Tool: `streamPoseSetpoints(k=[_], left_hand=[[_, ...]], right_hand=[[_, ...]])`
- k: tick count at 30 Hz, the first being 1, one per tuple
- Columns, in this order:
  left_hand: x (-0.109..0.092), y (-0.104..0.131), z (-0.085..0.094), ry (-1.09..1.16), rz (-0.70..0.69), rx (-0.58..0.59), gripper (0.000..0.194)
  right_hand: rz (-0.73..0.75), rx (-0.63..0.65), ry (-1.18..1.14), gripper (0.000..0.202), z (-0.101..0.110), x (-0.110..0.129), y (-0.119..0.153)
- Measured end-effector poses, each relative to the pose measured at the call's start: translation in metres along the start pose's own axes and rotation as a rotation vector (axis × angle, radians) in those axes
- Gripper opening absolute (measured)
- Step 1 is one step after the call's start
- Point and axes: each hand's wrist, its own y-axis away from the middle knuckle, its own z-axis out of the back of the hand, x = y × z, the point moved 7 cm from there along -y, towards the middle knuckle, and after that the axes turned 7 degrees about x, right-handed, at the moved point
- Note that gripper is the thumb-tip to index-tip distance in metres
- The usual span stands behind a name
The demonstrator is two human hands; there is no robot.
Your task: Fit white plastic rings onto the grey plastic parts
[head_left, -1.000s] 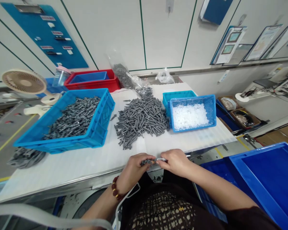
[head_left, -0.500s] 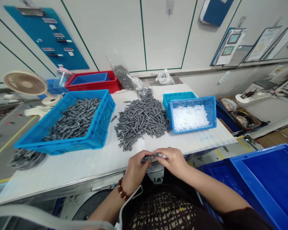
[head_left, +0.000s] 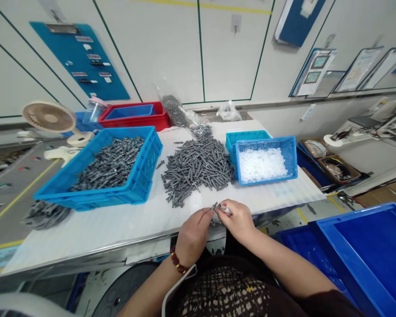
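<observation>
grey plugs point(head_left: 198, 165) lie heaped, seemingly plenty left; a bin point(head_left: 141, 178) left of the heap holds many; before it, left hand point(head_left: 192, 235) pinches grey plugs, right hand point(head_left: 240, 219) a white tube point(head_left: 226, 209).

White wall point(head_left: 165, 53), dark green lines point(head_left: 201, 53); yellow-striped floor point(head_left: 313, 208).

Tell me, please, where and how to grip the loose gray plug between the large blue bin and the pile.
Probably pinch the gray plug mid-length from above, fingertips on its long sides: it is slender and lies slanted on the white sheet, bare sheet either side.
</observation>
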Motion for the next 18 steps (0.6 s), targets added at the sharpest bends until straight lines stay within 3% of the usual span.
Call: streamPoseSetpoints(k=[6,13,18], left_hand=[[-0.016,0.000,-0.005,-0.190,-0.133,0.001,0.026],[-0.007,0.001,-0.009,-0.124,-0.055,0.062,0.031],[-0.005,0.002,-0.009,-0.135,-0.059,0.035,0.034]], right_hand=[[-0.006,0.032,0.065,0.014,-0.004,0.000,-0.005],[0.063,0.106,-0.079,0.016,-0.003,-0.001,-0.003],[0.064,0.113,-0.104,0.016,-0.003,-0.001,-0.001]])
